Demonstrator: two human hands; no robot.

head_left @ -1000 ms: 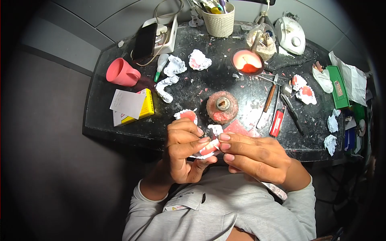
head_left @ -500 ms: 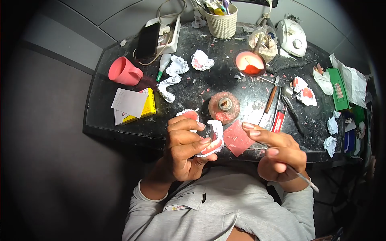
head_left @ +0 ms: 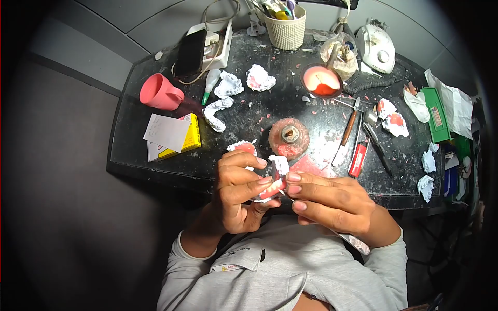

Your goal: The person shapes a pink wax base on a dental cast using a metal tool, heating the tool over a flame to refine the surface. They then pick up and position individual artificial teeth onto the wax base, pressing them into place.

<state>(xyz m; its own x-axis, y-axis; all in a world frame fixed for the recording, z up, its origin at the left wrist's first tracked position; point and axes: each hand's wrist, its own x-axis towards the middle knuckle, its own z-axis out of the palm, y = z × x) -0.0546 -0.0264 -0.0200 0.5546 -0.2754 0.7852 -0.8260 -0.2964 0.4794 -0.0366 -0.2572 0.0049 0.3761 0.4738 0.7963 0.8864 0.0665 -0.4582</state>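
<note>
My left hand grips a white plaster dental model with pink wax and a row of teeth, near the table's front edge. Against the model's right side are the fingertips of my right hand, which holds a thin metal tool; its handle end sticks out below the palm, and its working tip is hidden by the fingers. Behind my right fingers lies a pink wax sheet, partly covered. A wax-spattered burner stands just beyond the model. Another model with pink wax sits behind my left fingers.
On the black table are a pink mug, a yellow box, a pan of melted red wax, a brown-handled knife, a red lighter and several plaster pieces. A woven basket stands at the back.
My right hand has moved left to the model, bringing the metal tool along and covering more of the wax sheet. The red lighter shows more fully. My left hand has barely moved.
</note>
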